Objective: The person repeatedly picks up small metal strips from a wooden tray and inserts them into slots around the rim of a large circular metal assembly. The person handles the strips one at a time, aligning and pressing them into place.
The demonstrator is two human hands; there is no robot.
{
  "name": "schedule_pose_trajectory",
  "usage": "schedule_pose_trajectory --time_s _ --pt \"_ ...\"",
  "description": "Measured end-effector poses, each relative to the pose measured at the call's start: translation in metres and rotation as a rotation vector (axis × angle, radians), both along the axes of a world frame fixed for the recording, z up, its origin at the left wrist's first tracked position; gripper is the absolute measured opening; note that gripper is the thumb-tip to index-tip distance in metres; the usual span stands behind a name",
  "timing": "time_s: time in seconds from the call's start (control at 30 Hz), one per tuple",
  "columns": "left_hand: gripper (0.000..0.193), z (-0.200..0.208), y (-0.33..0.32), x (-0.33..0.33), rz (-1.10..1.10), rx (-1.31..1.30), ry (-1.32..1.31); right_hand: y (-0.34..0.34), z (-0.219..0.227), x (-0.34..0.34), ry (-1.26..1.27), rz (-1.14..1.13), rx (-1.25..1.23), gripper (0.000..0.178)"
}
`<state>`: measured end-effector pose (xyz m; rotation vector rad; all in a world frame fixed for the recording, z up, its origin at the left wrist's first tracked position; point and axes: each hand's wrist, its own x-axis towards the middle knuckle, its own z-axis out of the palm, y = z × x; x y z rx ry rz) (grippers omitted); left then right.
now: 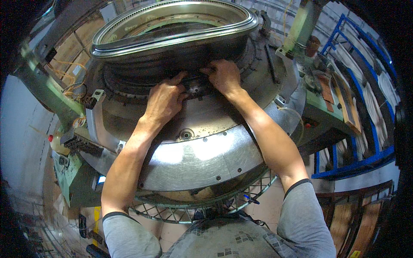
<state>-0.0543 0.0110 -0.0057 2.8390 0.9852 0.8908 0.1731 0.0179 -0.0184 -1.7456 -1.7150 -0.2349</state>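
Both of my bare hands reach to the foot of a large metal cylinder (180, 58) with a shiny, toothed upper rim (174, 40). It stands on a wide round machine bed (206, 114). My left hand (165, 99) rests at the seam of cylinder and bed, forefinger stretched out and apart from the other, bent fingers. My right hand (223, 76) is beside it, a little farther off. Its fingers are bent and drawn together by the dark lower ring. Whatever small piece they pinch, if any, is hidden in shadow. Between the hands lies a small dark metal block (195, 90) with screws.
A polished curved plate (189, 161) forms the bed's near edge, above a lattice ring (172, 213). Green machine columns (56, 92) rise at left and far right. A dark rod (271, 64) lies on the bed's right. Blue racks (365, 163) hold white rolls at right.
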Motion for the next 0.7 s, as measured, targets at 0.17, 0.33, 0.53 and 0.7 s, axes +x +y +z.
schedule_pose_trajectory --time_s 0.17,0.33,0.53,0.7 --pt "0.024 -0.001 0.001 0.001 0.059 -0.089 0.019 -0.003 0.007 -0.01 1.0 0.551 -0.105 0.021" --pt "0.041 -0.005 0.006 0.003 -0.03 0.129 0.052 0.0 0.022 -0.002 1.563 0.741 -0.267 0.029" --pt "0.054 0.003 0.007 0.011 0.035 0.305 0.21 -0.012 0.034 0.03 1.703 0.189 0.169 0.018" --pt "0.059 0.014 0.016 0.037 0.108 0.204 0.321 -0.089 0.017 0.026 1.244 0.388 -0.111 0.016"
